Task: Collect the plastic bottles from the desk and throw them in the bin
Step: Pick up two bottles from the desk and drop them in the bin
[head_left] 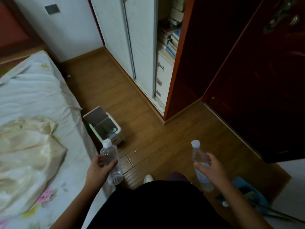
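Observation:
My left hand (100, 167) grips a clear plastic bottle (110, 156) with a white cap, held upright near the bed's edge. My right hand (212, 169) grips a second clear bottle (197, 154) with a white cap and a pale blue label, also upright. A small white bin (118, 131) stands on the wooden floor just beyond the left bottle, against the bed. Its lid (94, 114) is tipped up and the dark inside shows. The desk is out of view.
A bed with a white floral sheet (33, 100) and a cream cover (24, 146) fills the left. White sliding wardrobe doors (140, 47) and a dark red door (255, 80) stand ahead and right. A blue object (247, 192) lies on the floor at lower right.

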Demonstrator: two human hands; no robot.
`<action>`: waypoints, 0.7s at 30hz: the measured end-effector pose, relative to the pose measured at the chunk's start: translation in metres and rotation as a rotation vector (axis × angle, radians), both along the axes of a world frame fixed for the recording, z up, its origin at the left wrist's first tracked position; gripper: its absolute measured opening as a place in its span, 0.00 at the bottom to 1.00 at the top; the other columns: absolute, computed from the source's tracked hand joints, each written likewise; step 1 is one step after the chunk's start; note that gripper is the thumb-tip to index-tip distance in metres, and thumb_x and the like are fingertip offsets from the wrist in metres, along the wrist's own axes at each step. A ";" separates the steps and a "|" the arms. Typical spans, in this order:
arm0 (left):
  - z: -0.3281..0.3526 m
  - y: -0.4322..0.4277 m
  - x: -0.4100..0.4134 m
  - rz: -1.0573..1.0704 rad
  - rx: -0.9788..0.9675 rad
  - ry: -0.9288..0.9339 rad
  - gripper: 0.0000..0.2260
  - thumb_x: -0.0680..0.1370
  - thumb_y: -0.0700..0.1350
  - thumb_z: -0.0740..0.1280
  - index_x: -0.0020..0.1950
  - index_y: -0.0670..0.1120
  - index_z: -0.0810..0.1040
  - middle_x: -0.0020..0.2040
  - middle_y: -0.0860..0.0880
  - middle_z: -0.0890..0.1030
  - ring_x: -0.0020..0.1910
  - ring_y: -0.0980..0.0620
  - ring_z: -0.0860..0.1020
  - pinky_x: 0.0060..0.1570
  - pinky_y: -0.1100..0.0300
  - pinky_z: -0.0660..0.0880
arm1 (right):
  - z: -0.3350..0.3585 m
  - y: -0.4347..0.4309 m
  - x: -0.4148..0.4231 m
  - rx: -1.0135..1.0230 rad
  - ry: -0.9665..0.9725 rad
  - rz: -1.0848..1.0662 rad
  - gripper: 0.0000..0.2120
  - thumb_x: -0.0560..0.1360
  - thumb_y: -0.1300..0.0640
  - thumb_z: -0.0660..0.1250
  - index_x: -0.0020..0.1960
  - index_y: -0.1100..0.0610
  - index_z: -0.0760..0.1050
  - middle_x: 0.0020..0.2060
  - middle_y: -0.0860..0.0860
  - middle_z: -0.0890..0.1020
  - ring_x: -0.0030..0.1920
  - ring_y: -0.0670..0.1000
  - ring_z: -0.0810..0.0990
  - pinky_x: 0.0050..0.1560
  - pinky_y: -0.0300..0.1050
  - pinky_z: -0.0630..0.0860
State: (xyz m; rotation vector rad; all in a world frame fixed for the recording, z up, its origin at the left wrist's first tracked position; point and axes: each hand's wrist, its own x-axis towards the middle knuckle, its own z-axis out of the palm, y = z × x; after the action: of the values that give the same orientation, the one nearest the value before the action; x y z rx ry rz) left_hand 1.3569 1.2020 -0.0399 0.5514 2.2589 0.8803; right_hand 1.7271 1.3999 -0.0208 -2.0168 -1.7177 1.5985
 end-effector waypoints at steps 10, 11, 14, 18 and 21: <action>-0.003 0.087 -0.067 0.116 0.022 -0.007 0.21 0.70 0.54 0.78 0.55 0.46 0.77 0.50 0.51 0.83 0.49 0.52 0.82 0.49 0.54 0.78 | -0.018 0.109 -0.072 -0.051 -0.063 0.079 0.36 0.68 0.43 0.76 0.71 0.49 0.68 0.64 0.51 0.78 0.61 0.55 0.79 0.55 0.59 0.81; -0.004 0.093 -0.074 0.142 0.013 -0.011 0.21 0.70 0.53 0.78 0.55 0.45 0.77 0.50 0.50 0.83 0.49 0.51 0.82 0.50 0.53 0.77 | -0.020 0.125 -0.088 -0.044 -0.070 0.099 0.36 0.67 0.43 0.76 0.71 0.49 0.68 0.64 0.51 0.77 0.62 0.55 0.78 0.57 0.60 0.80; -0.010 0.103 -0.095 0.229 -0.043 -0.019 0.22 0.69 0.54 0.79 0.56 0.45 0.77 0.52 0.49 0.83 0.51 0.48 0.82 0.54 0.49 0.79 | -0.023 0.168 -0.143 -0.040 -0.045 0.161 0.34 0.69 0.47 0.76 0.71 0.51 0.69 0.66 0.51 0.77 0.65 0.56 0.77 0.60 0.60 0.78; -0.015 0.113 -0.123 0.336 -0.113 -0.016 0.23 0.69 0.54 0.79 0.58 0.47 0.76 0.54 0.48 0.83 0.53 0.47 0.82 0.55 0.48 0.79 | -0.025 0.224 -0.225 -0.020 -0.024 0.299 0.33 0.70 0.46 0.76 0.72 0.51 0.69 0.67 0.50 0.76 0.67 0.55 0.75 0.60 0.55 0.77; -0.015 0.115 -0.139 0.422 -0.122 -0.003 0.23 0.68 0.55 0.80 0.57 0.49 0.76 0.54 0.49 0.83 0.52 0.48 0.82 0.56 0.47 0.79 | -0.025 0.259 -0.288 -0.013 -0.005 0.443 0.31 0.70 0.46 0.76 0.70 0.50 0.70 0.66 0.49 0.77 0.66 0.53 0.76 0.61 0.53 0.77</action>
State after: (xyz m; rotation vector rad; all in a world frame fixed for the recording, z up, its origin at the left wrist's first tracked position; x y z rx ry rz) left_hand 1.2176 1.3172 -0.0550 0.0132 2.4497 0.9290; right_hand 1.4392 1.6590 -0.0461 -1.7251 -2.2826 1.7110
